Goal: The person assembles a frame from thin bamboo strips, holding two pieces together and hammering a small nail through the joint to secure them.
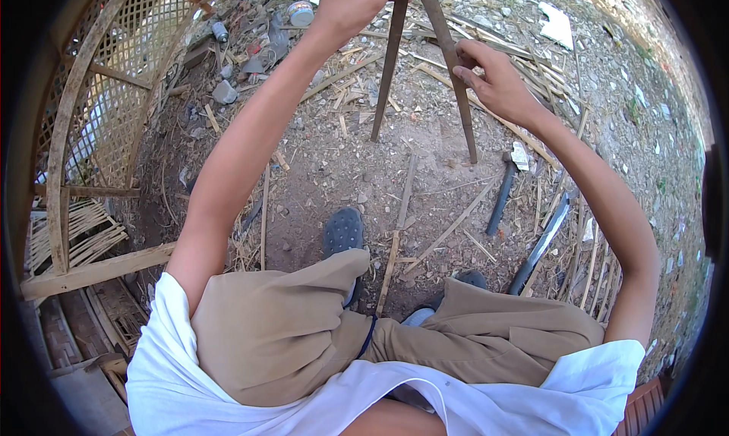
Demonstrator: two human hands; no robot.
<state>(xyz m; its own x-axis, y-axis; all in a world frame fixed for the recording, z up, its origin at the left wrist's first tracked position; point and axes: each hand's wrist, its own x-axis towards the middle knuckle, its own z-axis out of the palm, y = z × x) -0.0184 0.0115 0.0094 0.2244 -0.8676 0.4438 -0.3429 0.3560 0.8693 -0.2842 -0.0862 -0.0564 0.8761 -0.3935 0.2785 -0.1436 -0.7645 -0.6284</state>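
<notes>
Two long, narrow dark brown slats spread downward from the upper edge like an upside-down V. My left hand [351, 9] is closed at their top, where thumb and fingers pinch the left slat [390, 64]; the upper ends run out of view. On the right slat [452, 75], about halfway down, my right hand [497, 83] rests with thumb and bent fingers closed on its edge. Below these, on the ground, lie a hammer [500, 197] with a dark handle and a machete [544, 242] with a bright blade and dark handle.
A lattice-backed bamboo frame [91, 68] stands at the left, with a wooden beam [102, 271] near my left arm. Split bamboo strips [524, 60] and chips litter the dirt. A round tub [301, 13] and stones lie at the far left. My shoes [343, 231] are below.
</notes>
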